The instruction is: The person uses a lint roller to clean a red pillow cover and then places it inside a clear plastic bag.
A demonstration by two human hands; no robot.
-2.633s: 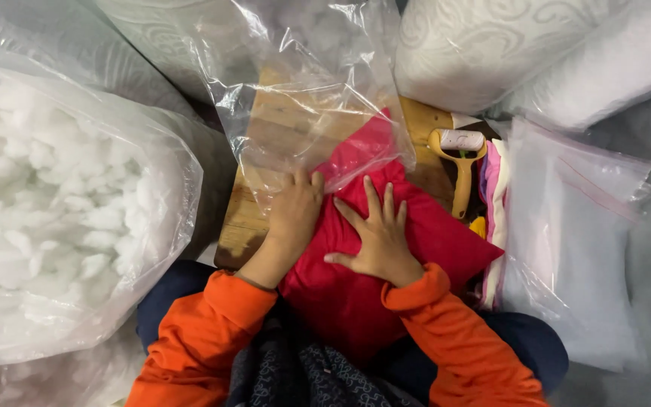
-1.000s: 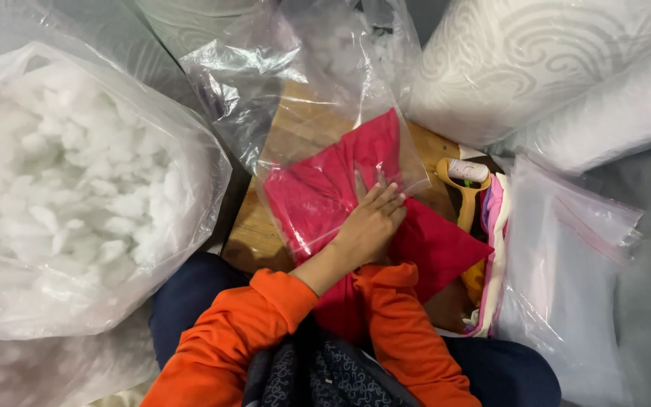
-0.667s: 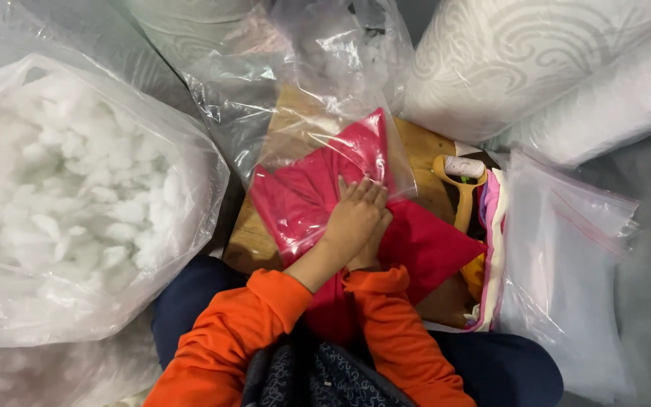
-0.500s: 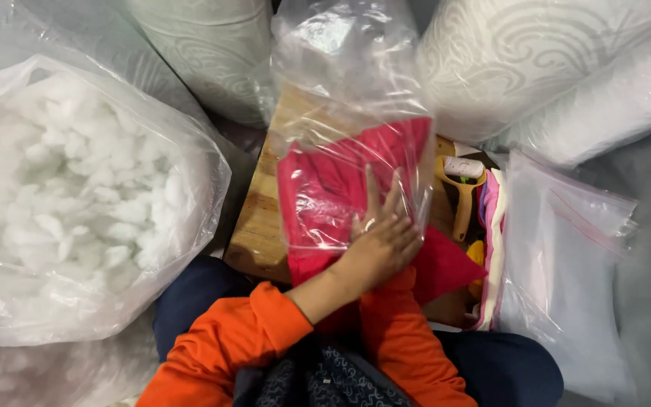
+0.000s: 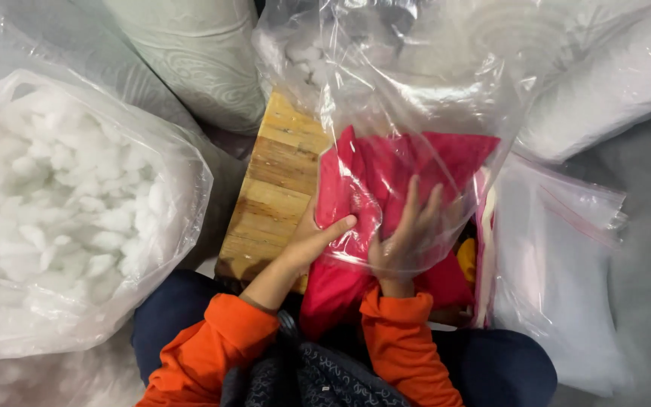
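Note:
A red fabric cushion (image 5: 416, 162) lies on my lap and on a wooden board (image 5: 273, 188), its upper part inside a clear plastic bag (image 5: 416, 83). My left hand (image 5: 316, 240) grips the bag's left edge together with the cushion, thumb on top. My right hand (image 5: 404, 234) lies flat on the cushion under the plastic film, fingers spread. The cushion's lower end sticks out of the bag between my orange sleeves.
A big clear bag of white stuffing (image 5: 69, 203) fills the left side. White patterned rolls (image 5: 197, 53) stand behind the board. A stack of clear zip bags (image 5: 559, 279) lies at the right, with something yellow (image 5: 466, 260) beside the cushion.
The clear bag has been drawn further down over the red cushion. My right hand has come into view under the plastic. The yellow-handled tool at the right is now covered.

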